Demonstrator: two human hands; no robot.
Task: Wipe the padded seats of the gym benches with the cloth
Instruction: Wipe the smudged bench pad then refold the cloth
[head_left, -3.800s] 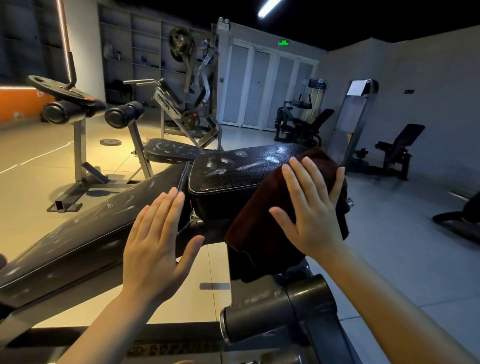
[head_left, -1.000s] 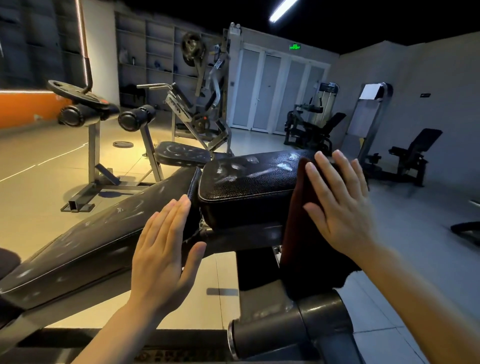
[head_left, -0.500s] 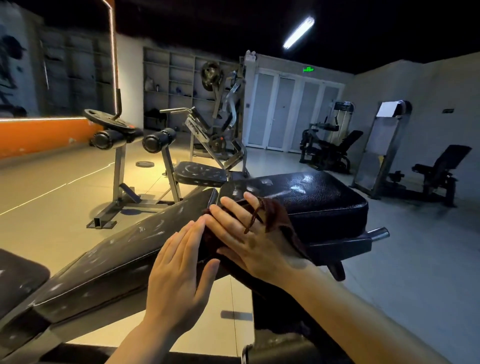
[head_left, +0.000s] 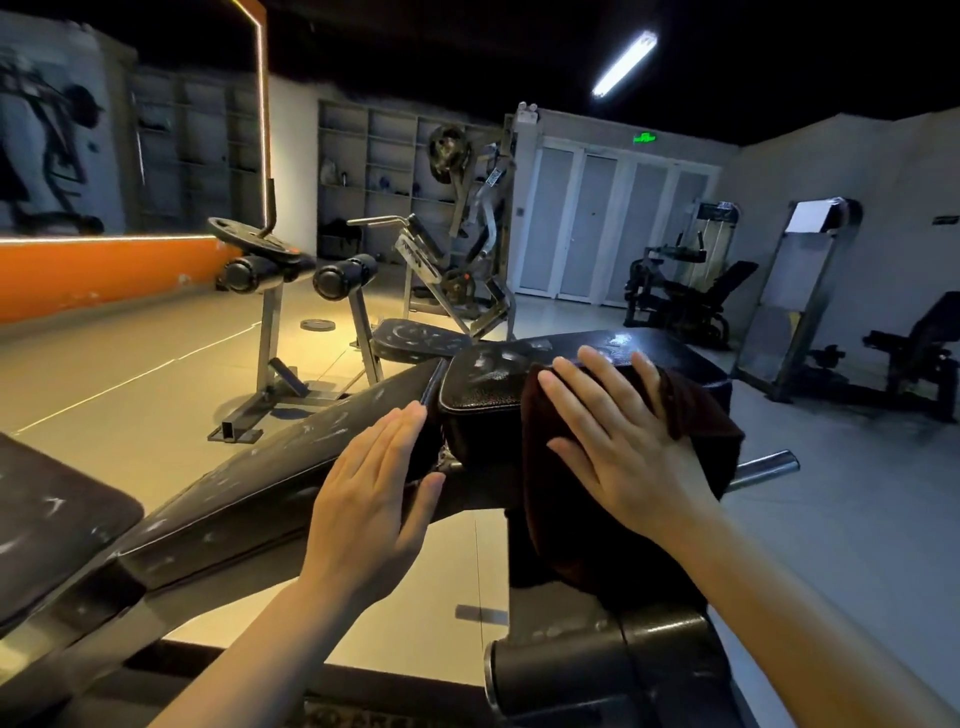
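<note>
A dark brown terry cloth (head_left: 696, 431) drapes over the near edge of the black padded leather seat (head_left: 498, 384) at centre frame. The right hand (head_left: 618, 441) presses it, fingers straight. The left hand (head_left: 374, 499) rests flat, released, on the long black backrest pad (head_left: 249, 483).

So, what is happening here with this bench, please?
A person is wiping a gym bench. The right hand presses a dark cloth with flat fingers against the near side of the black seat pad; part of the cloth hangs down below it. The left hand is open, by the gap between the seat pad and the long back pad. Both pads show pale smears, so the wiping looks unfinished.
</note>
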